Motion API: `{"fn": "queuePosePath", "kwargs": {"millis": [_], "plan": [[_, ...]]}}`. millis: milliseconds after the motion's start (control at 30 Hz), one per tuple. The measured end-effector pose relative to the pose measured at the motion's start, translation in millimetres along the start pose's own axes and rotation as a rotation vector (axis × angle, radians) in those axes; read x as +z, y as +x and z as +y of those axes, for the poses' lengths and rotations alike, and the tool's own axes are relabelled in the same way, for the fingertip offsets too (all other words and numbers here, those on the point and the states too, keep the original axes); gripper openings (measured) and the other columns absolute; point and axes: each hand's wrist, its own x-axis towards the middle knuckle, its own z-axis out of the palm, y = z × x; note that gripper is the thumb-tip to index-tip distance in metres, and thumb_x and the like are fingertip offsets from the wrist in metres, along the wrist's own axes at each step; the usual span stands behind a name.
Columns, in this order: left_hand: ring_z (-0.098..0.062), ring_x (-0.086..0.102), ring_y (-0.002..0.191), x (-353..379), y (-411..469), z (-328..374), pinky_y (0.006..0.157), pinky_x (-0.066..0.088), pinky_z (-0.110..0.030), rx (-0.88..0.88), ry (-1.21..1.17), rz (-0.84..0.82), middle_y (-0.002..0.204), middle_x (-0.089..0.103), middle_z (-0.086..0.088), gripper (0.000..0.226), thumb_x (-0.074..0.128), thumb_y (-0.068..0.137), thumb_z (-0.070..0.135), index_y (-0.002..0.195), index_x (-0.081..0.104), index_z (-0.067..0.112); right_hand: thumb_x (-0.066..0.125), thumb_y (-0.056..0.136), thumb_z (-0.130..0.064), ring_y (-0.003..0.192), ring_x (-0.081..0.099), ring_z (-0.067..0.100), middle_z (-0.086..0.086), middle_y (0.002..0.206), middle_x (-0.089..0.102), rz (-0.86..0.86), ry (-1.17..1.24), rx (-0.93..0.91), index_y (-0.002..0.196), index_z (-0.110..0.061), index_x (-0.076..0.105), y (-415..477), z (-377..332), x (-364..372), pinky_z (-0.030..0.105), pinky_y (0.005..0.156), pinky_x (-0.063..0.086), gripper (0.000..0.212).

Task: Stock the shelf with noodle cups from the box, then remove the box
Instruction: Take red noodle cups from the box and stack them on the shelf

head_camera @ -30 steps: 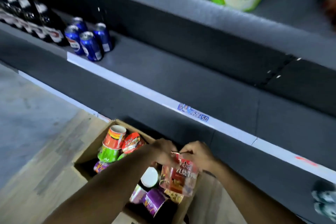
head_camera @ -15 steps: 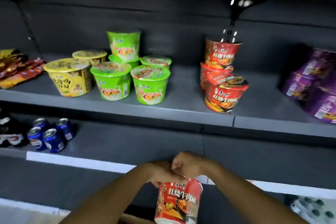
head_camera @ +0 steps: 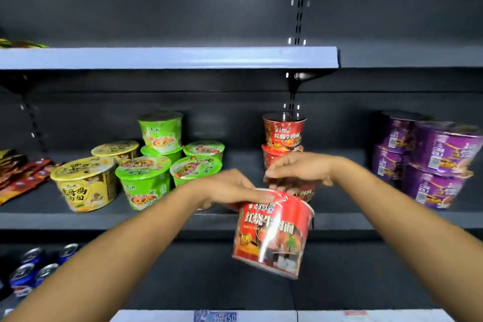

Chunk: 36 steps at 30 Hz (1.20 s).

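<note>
Quite a bit is hard to read here. The right hand (head_camera: 298, 170) sits in front of the red stack (head_camera: 283, 132) on the shelf (head_camera: 78, 219), so only the top cup of that stack shows properly, and another red one behind the fingers is just a sliver. The blue cans (head_camera: 28, 269) down below are partly behind the left forearm, and the snack packets (head_camera: 15, 172) are cut off at the left edge.

The red noodle cup (head_camera: 271, 232) hangs in the air in front of the shelf's front edge, just below the red stack, and it's tilted. It has a shiny wrap, and glare streaks smear the white lettering and the bowl picture.

The left hand (head_camera: 230, 191) has its fingers curled over the top rim and pinches it. The right hand's bent fingertips reach the rim's far side, but I can't tell if they actually grip.

Green cups (head_camera: 142, 185) and yellow cups (head_camera: 83, 183) stand to the left, and purple cups (head_camera: 431, 159) to the right.
</note>
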Motion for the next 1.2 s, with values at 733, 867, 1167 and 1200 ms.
{"fn": "queuePosePath", "kwargs": {"millis": [733, 867, 1167, 1200], "plan": [[-0.012, 0.024, 0.143, -30, 77, 55, 0.115, 0.025, -0.029, 0.297, 0.114, 0.591, 0.156, 0.024, -0.001, 0.096, 0.086, 0.06, 0.043, 0.143, 0.041, 0.026, 0.057, 0.093, -0.013, 0.084, 0.065, 0.021, 0.01, 0.099, 0.069, 0.69, 0.462, -0.083, 0.113, -0.011, 0.061, 1, 12, -79, 0.038, 0.081, 0.054, 0.021], [-0.013, 0.037, 0.135, -23, 93, 53, 0.112, 0.035, -0.035, 0.292, 0.149, 0.561, 0.151, 0.033, 0.002, 0.11, 0.086, 0.06, 0.043, 0.15, 0.025, 0.025, 0.057, 0.093, -0.009, 0.081, 0.064, 0.017, 0.007, 0.095, 0.067, 0.743, 0.524, -0.154, 0.11, -0.014, 0.058, 7, 24, -81, 0.029, 0.071, 0.054, 0.017], [-0.013, 0.052, 0.12, -23, 122, 50, 0.103, 0.046, -0.039, 0.295, -0.129, 0.502, 0.132, 0.047, 0.007, 0.104, 0.088, 0.063, 0.028, 0.148, 0.028, 0.027, 0.053, 0.096, -0.013, 0.067, 0.058, 0.011, 0.001, 0.077, 0.063, 0.818, 0.541, -0.112, 0.08, -0.019, 0.055, 20, 44, -86, 0.024, 0.058, 0.045, 0.017], [-0.013, 0.052, 0.119, -23, 125, 49, 0.103, 0.046, -0.039, 0.29, -0.154, 0.502, 0.128, 0.048, 0.008, 0.101, 0.087, 0.065, 0.025, 0.148, 0.029, 0.026, 0.051, 0.096, -0.013, 0.067, 0.058, 0.011, 0.0, 0.075, 0.062, 0.816, 0.556, -0.109, 0.079, -0.02, 0.054, 22, 46, -86, 0.024, 0.059, 0.045, 0.019]]}}
